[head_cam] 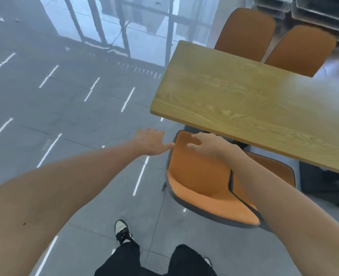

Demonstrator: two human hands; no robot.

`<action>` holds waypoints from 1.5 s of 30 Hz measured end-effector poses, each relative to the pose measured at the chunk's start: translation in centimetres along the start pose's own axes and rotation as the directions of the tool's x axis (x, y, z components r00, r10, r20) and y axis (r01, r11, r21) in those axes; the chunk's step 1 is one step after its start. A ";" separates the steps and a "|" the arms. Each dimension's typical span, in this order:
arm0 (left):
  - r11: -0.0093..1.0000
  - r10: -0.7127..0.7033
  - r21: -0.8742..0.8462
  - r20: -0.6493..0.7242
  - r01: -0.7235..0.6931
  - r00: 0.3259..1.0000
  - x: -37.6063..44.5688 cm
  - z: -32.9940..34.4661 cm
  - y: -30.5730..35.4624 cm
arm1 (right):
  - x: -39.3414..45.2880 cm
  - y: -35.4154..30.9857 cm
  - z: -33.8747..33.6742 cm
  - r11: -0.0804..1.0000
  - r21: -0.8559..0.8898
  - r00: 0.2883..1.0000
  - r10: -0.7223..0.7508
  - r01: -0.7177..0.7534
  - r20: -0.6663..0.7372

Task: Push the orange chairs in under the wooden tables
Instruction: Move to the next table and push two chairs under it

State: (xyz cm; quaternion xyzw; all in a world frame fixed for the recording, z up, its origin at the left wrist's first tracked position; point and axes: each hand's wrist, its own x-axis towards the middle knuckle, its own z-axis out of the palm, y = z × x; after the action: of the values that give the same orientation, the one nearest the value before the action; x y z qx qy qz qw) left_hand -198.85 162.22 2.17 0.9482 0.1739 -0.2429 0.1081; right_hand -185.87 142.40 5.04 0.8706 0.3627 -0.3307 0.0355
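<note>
An orange chair (196,176) with a grey rim stands at the near edge of the wooden table (244,100), its front tucked under the tabletop. My right hand (208,145) rests flat on the chair's surface near the table edge, fingers spread. My left hand (152,142) is open just left of the chair, its fingertips touching the chair's left rim. A second orange chair (272,168) shows partly behind my right forearm, under the table. Two more orange chair backs (246,34) (302,50) stand at the table's far side.
Glossy grey tiled floor (65,116) with light reflections stretches to the left. My feet in dark trousers and a black-and-white shoe (121,231) stand behind the chair. Metal rails or shelving (324,12) lie at the top right.
</note>
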 end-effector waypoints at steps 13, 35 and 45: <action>0.996 0.018 0.088 0.020 -0.020 1.000 18.3 -13.8 -21.7 | 25.1 -13.1 -13.4 0.994 0.071 0.995 0.086 -0.082 -0.056; 0.851 0.488 0.218 0.008 -0.478 0.873 71.6 -50.3 -30.4 | 62.8 -5.0 -50.3 0.855 0.319 0.885 0.457 -0.409 -0.088; 0.544 0.771 0.339 0.159 -0.767 0.617 94.1 -60.9 -12.8 | 71.1 13.2 -59.5 0.575 0.610 0.694 0.718 -0.545 -0.056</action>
State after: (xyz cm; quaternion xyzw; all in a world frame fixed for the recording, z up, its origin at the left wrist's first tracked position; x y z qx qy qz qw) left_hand -100.75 217.68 6.00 0.9310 -0.3080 -0.1948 0.0196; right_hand -107.66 193.83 6.24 0.9522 -0.0867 -0.2491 -0.1538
